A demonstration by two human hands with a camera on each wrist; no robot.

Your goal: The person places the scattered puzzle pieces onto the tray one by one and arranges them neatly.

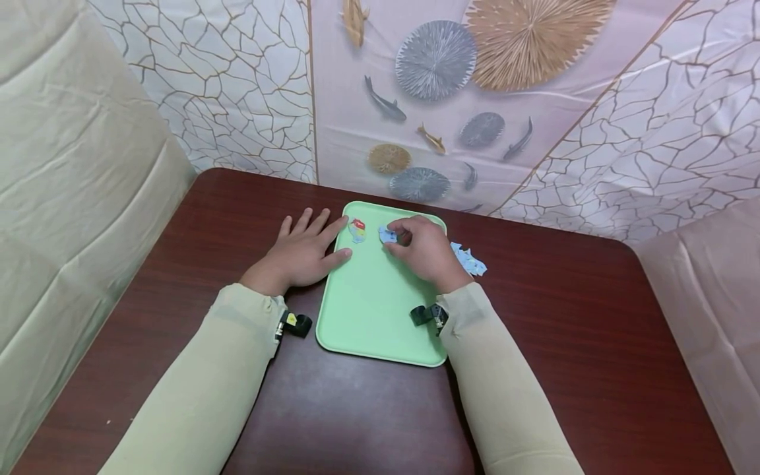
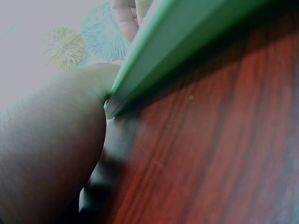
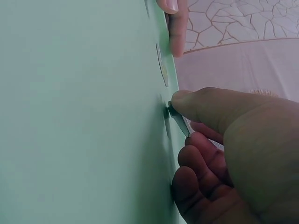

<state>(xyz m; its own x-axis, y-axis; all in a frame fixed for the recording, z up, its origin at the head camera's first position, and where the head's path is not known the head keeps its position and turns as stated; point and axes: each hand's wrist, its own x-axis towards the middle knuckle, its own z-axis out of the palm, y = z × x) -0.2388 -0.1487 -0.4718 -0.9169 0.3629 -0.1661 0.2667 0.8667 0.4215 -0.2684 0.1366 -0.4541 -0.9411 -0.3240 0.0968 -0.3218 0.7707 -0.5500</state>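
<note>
My left hand [image 1: 299, 254] lies with its fingers spread at the left side of a light green tray [image 1: 362, 316]. Its thumb and index finger reach over the tray's rim. Over the upper part of the tray, my right hand [image 1: 424, 251] pinches a small flat blue piece [image 1: 387, 235] between thumb and fingers. In the right wrist view that thin piece [image 3: 178, 119] is seen edge-on, close to the tray surface. To its left, a flat cutout in red, yellow and pale blue [image 1: 357, 231] lies on the tray near my left fingertips.
A pile of flat light-blue pieces [image 1: 469, 259] lies on the dark red-brown table [image 1: 564, 343], just right of the tray and beside my right wrist. Patterned cloth [image 1: 380, 119] hangs behind the table's far edge. Pale cloth [image 1: 71, 171] hangs along the left side.
</note>
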